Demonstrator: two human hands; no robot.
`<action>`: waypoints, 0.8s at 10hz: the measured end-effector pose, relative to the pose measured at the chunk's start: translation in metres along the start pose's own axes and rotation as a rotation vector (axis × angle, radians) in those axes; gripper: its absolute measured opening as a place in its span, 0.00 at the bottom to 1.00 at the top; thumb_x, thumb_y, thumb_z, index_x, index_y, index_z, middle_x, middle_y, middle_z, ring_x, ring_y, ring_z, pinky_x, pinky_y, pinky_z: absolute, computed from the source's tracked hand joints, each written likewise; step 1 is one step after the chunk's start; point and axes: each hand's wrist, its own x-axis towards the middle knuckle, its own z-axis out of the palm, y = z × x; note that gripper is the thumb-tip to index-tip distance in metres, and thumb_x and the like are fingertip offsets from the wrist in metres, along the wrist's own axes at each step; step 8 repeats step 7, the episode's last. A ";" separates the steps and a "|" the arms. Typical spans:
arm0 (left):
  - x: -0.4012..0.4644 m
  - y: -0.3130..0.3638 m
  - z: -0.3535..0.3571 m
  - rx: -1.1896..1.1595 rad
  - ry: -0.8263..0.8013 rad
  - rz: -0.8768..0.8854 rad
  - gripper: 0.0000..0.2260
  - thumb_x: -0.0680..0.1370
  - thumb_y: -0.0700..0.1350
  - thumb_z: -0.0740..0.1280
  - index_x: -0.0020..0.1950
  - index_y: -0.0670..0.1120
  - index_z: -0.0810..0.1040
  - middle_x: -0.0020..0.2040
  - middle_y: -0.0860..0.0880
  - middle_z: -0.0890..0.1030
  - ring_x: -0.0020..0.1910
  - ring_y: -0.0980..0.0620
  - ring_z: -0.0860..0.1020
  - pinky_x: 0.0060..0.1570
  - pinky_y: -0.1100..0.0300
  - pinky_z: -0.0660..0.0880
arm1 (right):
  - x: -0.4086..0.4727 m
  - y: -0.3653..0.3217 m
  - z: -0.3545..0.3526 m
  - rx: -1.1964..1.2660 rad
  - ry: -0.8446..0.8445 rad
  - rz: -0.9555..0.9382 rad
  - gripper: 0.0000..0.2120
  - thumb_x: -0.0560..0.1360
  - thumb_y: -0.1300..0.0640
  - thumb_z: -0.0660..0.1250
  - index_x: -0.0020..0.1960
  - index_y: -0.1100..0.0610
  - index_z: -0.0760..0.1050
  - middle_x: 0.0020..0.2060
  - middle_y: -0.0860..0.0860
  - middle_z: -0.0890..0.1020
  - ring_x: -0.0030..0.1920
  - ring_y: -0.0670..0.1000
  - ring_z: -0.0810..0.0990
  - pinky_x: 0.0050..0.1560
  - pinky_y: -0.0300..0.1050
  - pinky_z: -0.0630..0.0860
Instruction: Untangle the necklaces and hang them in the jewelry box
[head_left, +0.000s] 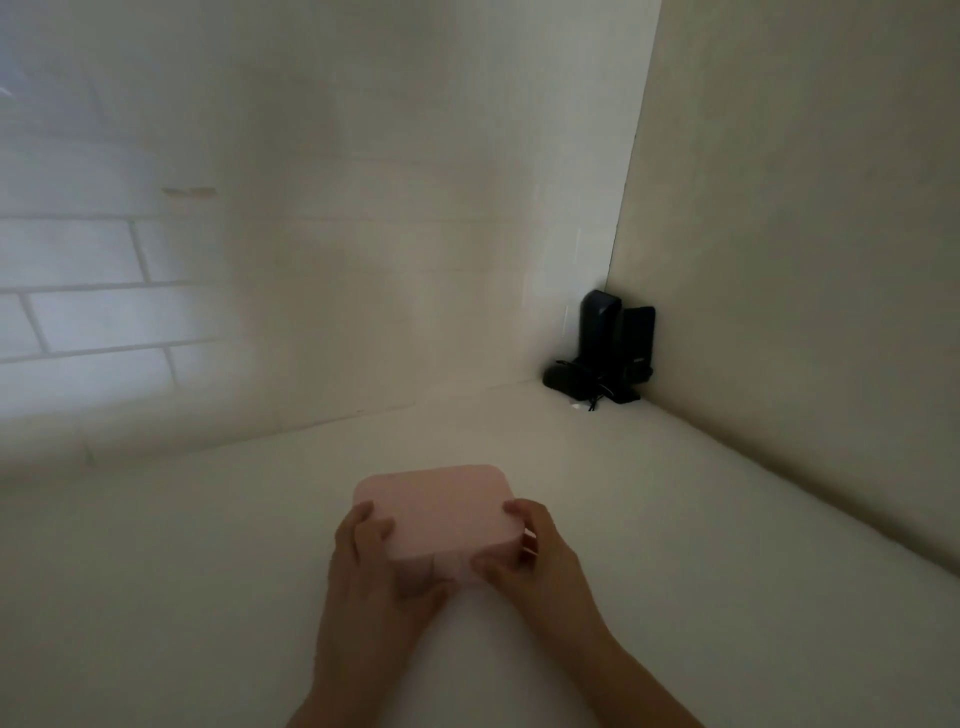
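While both hands clasp the closed pink jewelry box (434, 512) on the near middle of the white counter (675, 519), the left hand (371, 558) curled round its near-left corner and the right hand (524, 553) round its near-right corner, the lid looks best lifted slowly from the near edge with the base held down. The box lies flat, near-square, its slightly longer side seemingly running left to right, front edge facing the person. No necklaces show; dark devices (605, 353) stand in the far right corner.

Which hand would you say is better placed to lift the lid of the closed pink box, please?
Probably the right hand: its thumb lies on the pink box's front face. The left hand grips the side, steadying.
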 end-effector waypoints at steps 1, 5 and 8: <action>0.000 -0.002 0.000 0.001 0.014 0.008 0.34 0.56 0.66 0.66 0.53 0.48 0.65 0.62 0.42 0.70 0.56 0.39 0.77 0.48 0.49 0.77 | -0.005 0.003 0.002 -0.007 0.031 -0.043 0.28 0.64 0.56 0.76 0.56 0.37 0.68 0.51 0.46 0.80 0.52 0.46 0.79 0.53 0.35 0.75; 0.000 0.006 0.002 0.138 -0.003 -0.066 0.35 0.55 0.53 0.79 0.56 0.44 0.71 0.60 0.46 0.71 0.52 0.40 0.76 0.42 0.50 0.76 | 0.001 0.014 0.008 -0.019 0.057 -0.075 0.28 0.62 0.55 0.73 0.52 0.29 0.68 0.50 0.45 0.81 0.51 0.48 0.80 0.55 0.44 0.76; -0.001 -0.001 -0.002 -0.026 -0.065 -0.031 0.37 0.57 0.58 0.76 0.58 0.40 0.70 0.65 0.41 0.68 0.59 0.40 0.73 0.56 0.53 0.71 | 0.000 0.012 0.001 0.068 -0.004 -0.062 0.28 0.67 0.61 0.74 0.58 0.38 0.67 0.57 0.47 0.77 0.56 0.46 0.77 0.57 0.40 0.74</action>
